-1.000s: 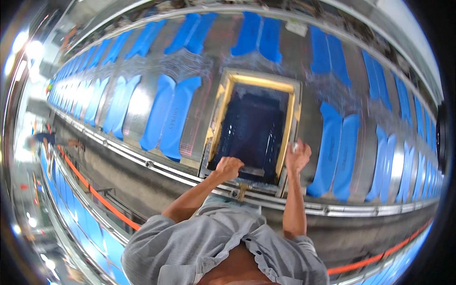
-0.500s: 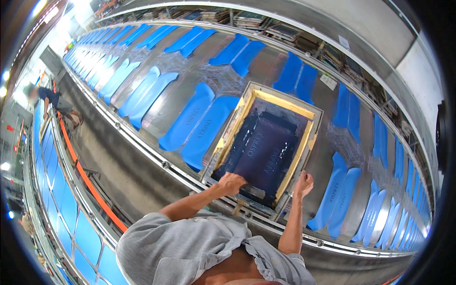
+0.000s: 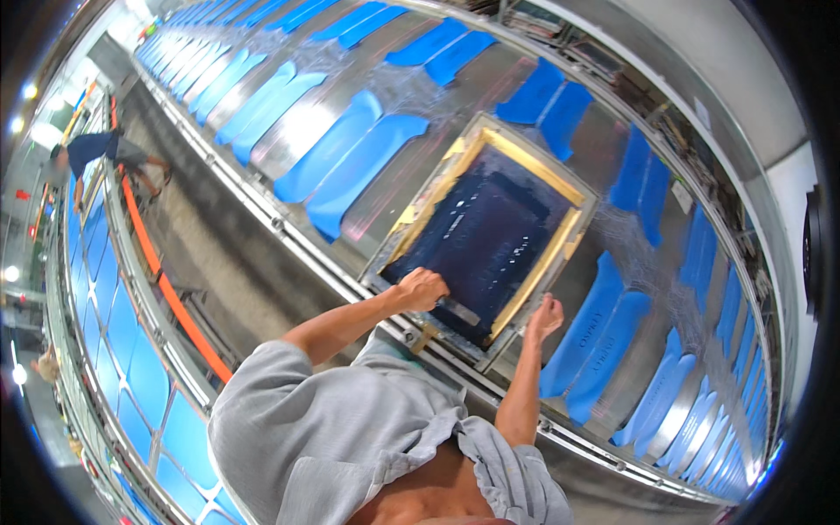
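A rectangular screen-printing frame (image 3: 573, 229) lies on the long metal table before me, its inner edges lined with yellow tape. Dark ink (image 3: 499, 232) covers most of its mesh. My left hand (image 3: 422, 290) is closed around a squeegee (image 3: 461, 311) at the frame's near end, its blade low over the inked mesh. My right hand (image 3: 546, 318) is closed with curled fingers at the frame's right edge; whether it grips that edge or something small I cannot tell. To its right lies a pair of blue fabric pieces (image 3: 597, 346) with dark lettering.
Paired blue pieces (image 3: 352, 157) run along the table both ways. A metal rail (image 3: 276, 226) edges its near side. A shelf of stacked frames (image 3: 604, 59) stands behind. To the left, across an aisle (image 3: 201, 206), a person (image 3: 96, 156) bends over another table with blue panels (image 3: 140, 376).
My view has tilted, so the table and frame sit higher in it. The squeegee remains in my left hand near the frame's near end. My right hand stays by the right edge.
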Tool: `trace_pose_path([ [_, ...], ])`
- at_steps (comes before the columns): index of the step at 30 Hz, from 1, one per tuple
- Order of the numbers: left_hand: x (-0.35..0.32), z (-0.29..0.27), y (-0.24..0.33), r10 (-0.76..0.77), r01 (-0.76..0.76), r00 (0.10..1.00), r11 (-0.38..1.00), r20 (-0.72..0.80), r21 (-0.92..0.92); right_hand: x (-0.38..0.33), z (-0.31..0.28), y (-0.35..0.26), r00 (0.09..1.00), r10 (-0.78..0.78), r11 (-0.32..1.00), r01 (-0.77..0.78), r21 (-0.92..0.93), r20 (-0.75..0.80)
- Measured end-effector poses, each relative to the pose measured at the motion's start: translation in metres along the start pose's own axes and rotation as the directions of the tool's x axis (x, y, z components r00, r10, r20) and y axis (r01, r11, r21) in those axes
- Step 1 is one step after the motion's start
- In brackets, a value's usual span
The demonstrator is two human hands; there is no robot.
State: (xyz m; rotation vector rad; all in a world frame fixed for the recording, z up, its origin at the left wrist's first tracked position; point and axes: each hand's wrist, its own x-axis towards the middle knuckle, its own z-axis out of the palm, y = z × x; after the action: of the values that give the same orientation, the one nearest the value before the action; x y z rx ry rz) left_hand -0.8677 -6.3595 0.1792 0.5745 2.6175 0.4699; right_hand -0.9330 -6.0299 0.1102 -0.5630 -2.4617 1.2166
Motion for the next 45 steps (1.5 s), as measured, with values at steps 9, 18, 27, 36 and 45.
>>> trace_pose_path([
  [9, -0.001, 0.017, -0.012, 0.057, -0.06, 0.996, 0.997, -0.072, -0.049, 0.01, 0.023, 0.029, 0.998, 0.022, 0.988, -0.012, -0.151, 0.065],
  [18, -0.035, 0.046, -0.005, 0.063, -0.065, 0.993, 0.998, -0.098, -0.019, 0.003, 0.025, 0.025, 0.999, 0.038, 0.978, -0.031, -0.205, 0.032],
  [27, 0.147, -0.028, -0.052, 0.04, -0.032, 0.971, 0.999, -0.237, 0.037, -0.001, 0.019, -0.013, 0.994, 0.103, 0.913, -0.086, -0.398, 0.021],
  [36, 0.299, -0.162, -0.076, 0.044, -0.049, 0.998, 0.992, 0.045, 0.12, 0.177, 0.087, -0.181, 0.593, -0.526, 0.652, 0.741, -0.159, 0.61],
  [45, 0.2, -0.081, -0.066, 0.095, -0.071, 0.981, 0.988, -0.167, 0.14, 0.068, 0.115, -0.122, 0.562, -0.441, 0.625, 0.752, -0.209, 0.7],
])
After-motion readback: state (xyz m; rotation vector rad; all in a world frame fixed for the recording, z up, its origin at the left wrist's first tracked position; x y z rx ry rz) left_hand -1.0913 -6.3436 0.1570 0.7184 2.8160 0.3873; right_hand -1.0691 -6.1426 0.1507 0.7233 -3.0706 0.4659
